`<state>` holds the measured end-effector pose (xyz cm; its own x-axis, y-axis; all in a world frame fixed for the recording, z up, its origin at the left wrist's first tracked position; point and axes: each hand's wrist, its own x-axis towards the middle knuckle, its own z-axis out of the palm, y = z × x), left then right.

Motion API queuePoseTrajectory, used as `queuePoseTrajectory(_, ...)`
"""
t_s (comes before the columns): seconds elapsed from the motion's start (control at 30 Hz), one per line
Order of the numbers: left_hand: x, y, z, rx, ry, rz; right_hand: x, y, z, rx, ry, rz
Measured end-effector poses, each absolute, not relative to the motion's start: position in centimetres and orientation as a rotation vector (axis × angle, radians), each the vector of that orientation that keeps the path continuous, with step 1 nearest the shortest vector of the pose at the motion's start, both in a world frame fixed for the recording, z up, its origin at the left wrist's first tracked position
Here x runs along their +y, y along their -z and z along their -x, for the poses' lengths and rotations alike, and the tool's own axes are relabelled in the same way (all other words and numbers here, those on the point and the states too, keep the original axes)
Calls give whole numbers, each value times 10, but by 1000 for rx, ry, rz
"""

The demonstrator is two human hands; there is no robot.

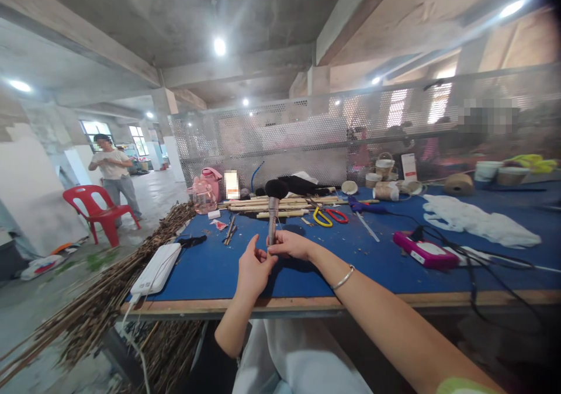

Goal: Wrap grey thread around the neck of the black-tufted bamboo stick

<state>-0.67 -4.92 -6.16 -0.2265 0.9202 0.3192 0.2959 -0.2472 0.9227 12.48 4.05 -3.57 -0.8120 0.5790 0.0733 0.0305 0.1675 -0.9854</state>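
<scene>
A short brown stick with a round black head [272, 210], microphone-like in shape, stands nearly upright above the blue tabletop [210, 277]. My right hand [289, 245] pinches its lower end between thumb and fingers. Close against it, my left hand [255, 263] has its fingers curled in at the stick's base, thumb raised; whatever they grip there is hidden. A thin thread seems to run beside the stick. Beyond my hands lie pale sticks [245, 207], scissors with one yellow and one red handle [323, 217], and a blue glue gun [368, 207] with a clear glue stick.
At left lies a white power strip [155, 268] beside bundled dry twigs [109, 286]. To the right are a magenta box [425, 251] with black cables, white cloth [480, 221] and a twine roll [458, 184]. A mesh screen [280, 148] stands behind. A person stands near a red chair [99, 204].
</scene>
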Motion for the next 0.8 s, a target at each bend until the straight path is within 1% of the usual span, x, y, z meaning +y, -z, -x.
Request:
queuePoseTrajectory(0.1,-50,61,8,1406,-1509,-1454,39,36,-125,-2000,-1683,570)
queuePoseTrajectory(0.33,-56,54,9,1450,-1432,-1579,42,38,-124,-2012,-1685,579)
queuePoseTrajectory(0.63,-53,55,5,1410,-1504,-1423,38,35,-123,-2002,-1743,574)
queuePoseTrajectory(0.8,-52,60,9,1320,-1492,-1463,39,34,-125,-1970,-1728,565)
